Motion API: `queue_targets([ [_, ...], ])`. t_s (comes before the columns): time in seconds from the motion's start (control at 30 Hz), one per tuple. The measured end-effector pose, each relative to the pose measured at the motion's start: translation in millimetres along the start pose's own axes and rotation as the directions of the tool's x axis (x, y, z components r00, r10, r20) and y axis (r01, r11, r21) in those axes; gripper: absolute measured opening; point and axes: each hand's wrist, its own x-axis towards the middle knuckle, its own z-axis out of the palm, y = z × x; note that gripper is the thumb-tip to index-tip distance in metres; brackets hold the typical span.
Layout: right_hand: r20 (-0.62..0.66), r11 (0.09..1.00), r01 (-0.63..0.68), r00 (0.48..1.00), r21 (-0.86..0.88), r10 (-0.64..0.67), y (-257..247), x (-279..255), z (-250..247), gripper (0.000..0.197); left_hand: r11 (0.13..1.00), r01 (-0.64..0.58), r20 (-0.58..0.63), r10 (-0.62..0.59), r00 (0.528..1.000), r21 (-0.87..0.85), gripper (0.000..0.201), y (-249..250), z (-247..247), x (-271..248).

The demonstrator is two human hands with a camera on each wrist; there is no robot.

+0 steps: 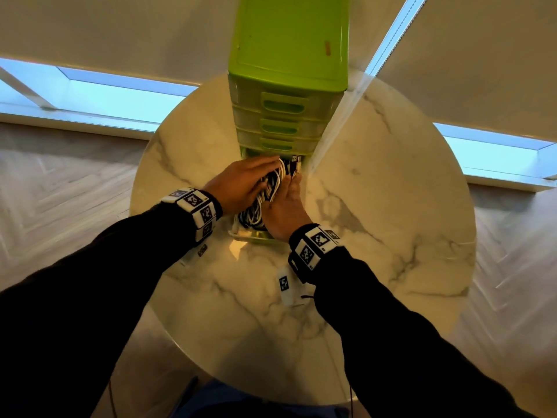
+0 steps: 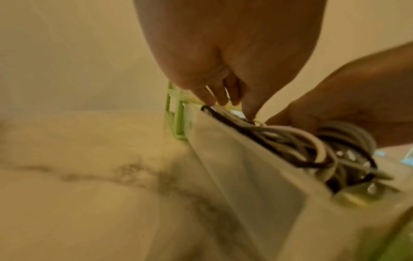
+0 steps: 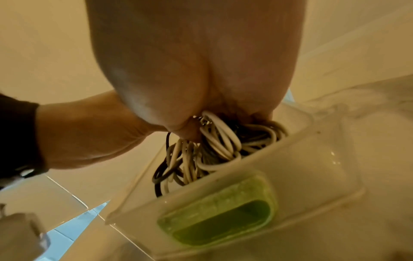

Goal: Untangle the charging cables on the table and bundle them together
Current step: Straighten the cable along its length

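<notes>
Left hand (image 1: 241,184): positioned over the left side of the cables (image 1: 272,184), fingers extended and laid flat across the top of the bundle; in the left wrist view the fingertips (image 2: 249,113) touch the upper strands. Nothing is clasped by it.

Cables: a mixed white and black tangle, lying inside the drawer (image 3: 290,159), which stands pulled out from the bottom of the green cabinet (image 1: 289,40). Several loops rise above the drawer rim. The drawer front carries a green handle (image 3: 221,217).

Right hand (image 1: 284,211): positioned on the right side of the bundle, fingers curled into the strands and grasping a clump of loops, as shown in the right wrist view.

Cabinet and drawer rest on the round marble table (image 1: 391,206).
</notes>
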Motion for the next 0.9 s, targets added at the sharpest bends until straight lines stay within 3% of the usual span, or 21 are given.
queue_targets([
  [0.13, 0.016, 1.0, 0.0, 1.0, -0.018, 0.0, 1.2, -4.0, -4.4, 0.076, 0.975, -0.07, 0.167, 0.035, 0.985, 0.211, 0.053, -4.1, 5.3, 7.4],
  [0.3, -0.001, 0.997, -0.069, 0.998, -0.026, 0.069, -11.6, -0.4, -12.7, 0.082, 0.944, -0.169, 0.247, 0.098, 0.964, 0.285, 0.064, -9.8, -3.1, 13.4],
  [0.43, -0.233, 0.998, 0.02, 0.973, 0.067, -0.004, -6.2, -0.8, -9.3, 0.079, 0.952, -0.138, 0.256, 0.066, 0.964, 0.273, 0.072, -11.6, -1.7, 14.8],
  [0.5, -0.275, 0.996, 0.065, 0.96, 0.058, -0.046, -3.3, -3.8, -1.8, 0.085, 0.953, -0.135, 0.259, 0.063, 0.964, 0.271, 0.072, -13.0, 0.1, 12.6],
  [0.67, -0.175, 0.999, 0.009, 0.985, 0.047, -0.001, -2.8, 11.3, -12.7, 0.079, 0.951, -0.18, 0.24, 0.119, 0.964, 0.253, 0.064, -19.6, 7.1, 11.4],
  [0.8, -0.038, 0.988, -0.051, 0.998, -0.146, 0.046, -7.8, 22.2, -25.6, 0.083, 0.964, -0.153, 0.218, 0.105, 0.97, 0.217, 0.067, -22.2, 6.0, 10.4],
  [0.9, -0.021, 0.985, -0.074, 0.997, -0.154, 0.071, -12.2, 19.4, -25.6, 0.084, 0.971, -0.133, 0.198, 0.093, 0.976, 0.197, 0.068, -20.6, 7.4, 9.8],
])
